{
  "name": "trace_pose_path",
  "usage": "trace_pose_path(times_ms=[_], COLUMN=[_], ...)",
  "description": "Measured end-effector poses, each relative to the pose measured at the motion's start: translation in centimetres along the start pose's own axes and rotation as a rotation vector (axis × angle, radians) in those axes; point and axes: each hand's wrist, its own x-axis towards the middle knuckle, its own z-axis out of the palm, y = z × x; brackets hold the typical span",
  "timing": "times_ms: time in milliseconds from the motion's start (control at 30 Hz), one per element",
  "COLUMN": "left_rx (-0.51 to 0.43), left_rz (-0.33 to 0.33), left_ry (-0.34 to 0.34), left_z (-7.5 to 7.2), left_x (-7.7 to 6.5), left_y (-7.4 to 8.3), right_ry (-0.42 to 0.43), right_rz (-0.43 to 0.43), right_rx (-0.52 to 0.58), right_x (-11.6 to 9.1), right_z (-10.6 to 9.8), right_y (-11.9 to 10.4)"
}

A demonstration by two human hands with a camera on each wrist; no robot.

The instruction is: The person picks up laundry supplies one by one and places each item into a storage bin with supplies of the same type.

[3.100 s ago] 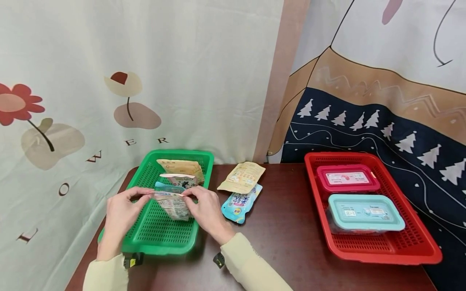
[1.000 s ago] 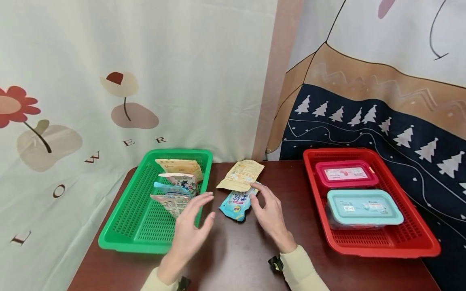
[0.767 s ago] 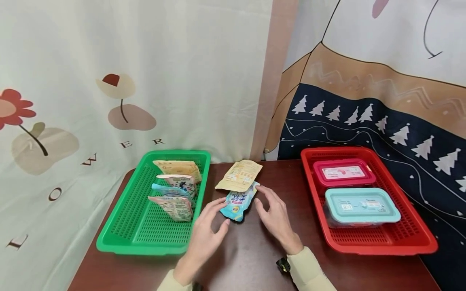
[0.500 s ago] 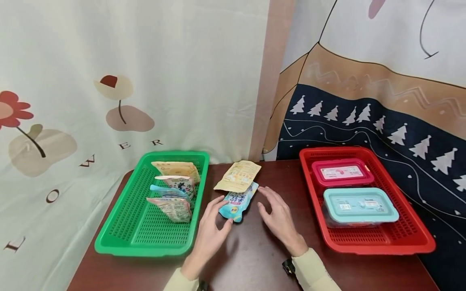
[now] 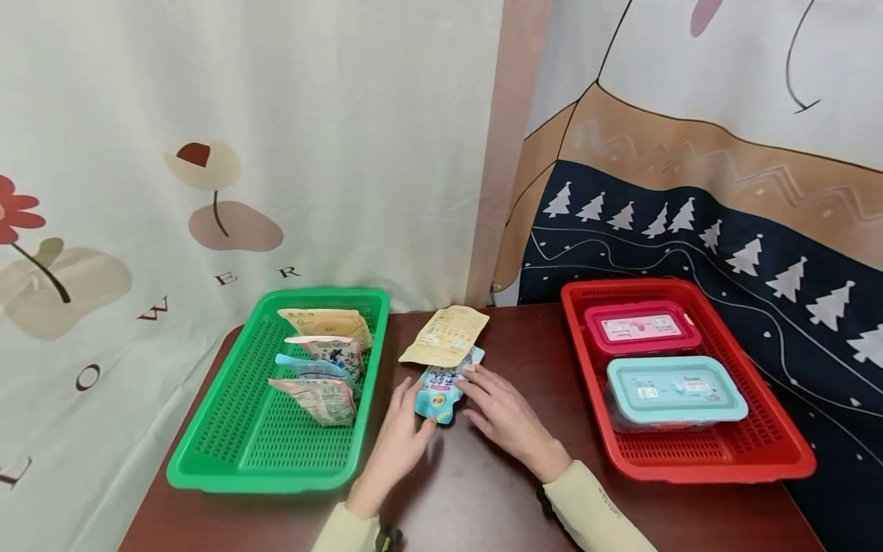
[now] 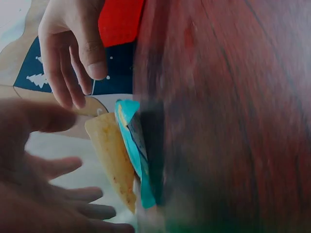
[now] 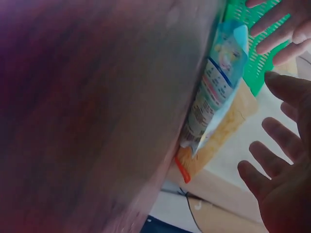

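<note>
A blue pouch (image 5: 440, 391) lies on the table between both hands, its far end covered by a yellow pouch (image 5: 447, 336). My left hand (image 5: 398, 437) is at its left edge, fingers spread and holding nothing. My right hand (image 5: 507, 418) reaches over its right side, fingertips overlapping the pouch in the head view. In the left wrist view the blue pouch (image 6: 133, 145) and the yellow pouch (image 6: 111, 150) show from the side, with the left fingers apart from them. The right wrist view shows the blue pouch (image 7: 214, 90) beside the loosely spread right hand (image 7: 286, 160).
At left a green basket (image 5: 258, 479) holds several upright pouches (image 5: 320, 399) in a row. At right a red basket (image 5: 710, 469) holds a pink-lidded box (image 5: 641, 328) and a light-blue-lidded box (image 5: 676, 389). A printed curtain (image 5: 359, 153) hangs behind the brown table (image 5: 469, 498).
Both hands have left the pouch standing in the green basket and moved right to the blue pouch. Most recently the right hand has closed in on its right side.
</note>
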Motion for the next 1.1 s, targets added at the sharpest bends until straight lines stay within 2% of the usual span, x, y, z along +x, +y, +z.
trace_pose_path(times_ms=[133, 267, 467, 633, 867, 1100], left_rx=[0.126, 0.184, 0.200, 0.180, 0.174, 0.146], left_rz=[-0.024, -0.052, -0.097, -0.117, -0.119, -0.120], left_ry=[-0.100, -0.136, -0.148, -0.153, -0.147, -0.125], left_z=[0.1, 0.1, 0.0, 0.0, -0.1, -0.5], left_x=[0.1, 0.2, 0.6, 0.5, 0.2, -0.1], left_y=[0.1, 0.2, -0.3, -0.6, -0.7, -0.8], right_ry=[-0.097, -0.196, -0.236, -0.270, -0.383, -0.362], right_rz=[-0.033, -0.053, -0.083, -0.075, -0.077, -0.076], right_rx=[-0.031, -0.089, -0.194, -0.238, -0.310, -0.292], right_x=[0.7, 1.6, 2.5, 2.8, 3.3, 3.1], right_z=[0.4, 0.5, 1.2, 1.5, 1.8, 1.8], right_y=[-0.3, -0.9, -1.5, -1.6, -1.8, -1.8])
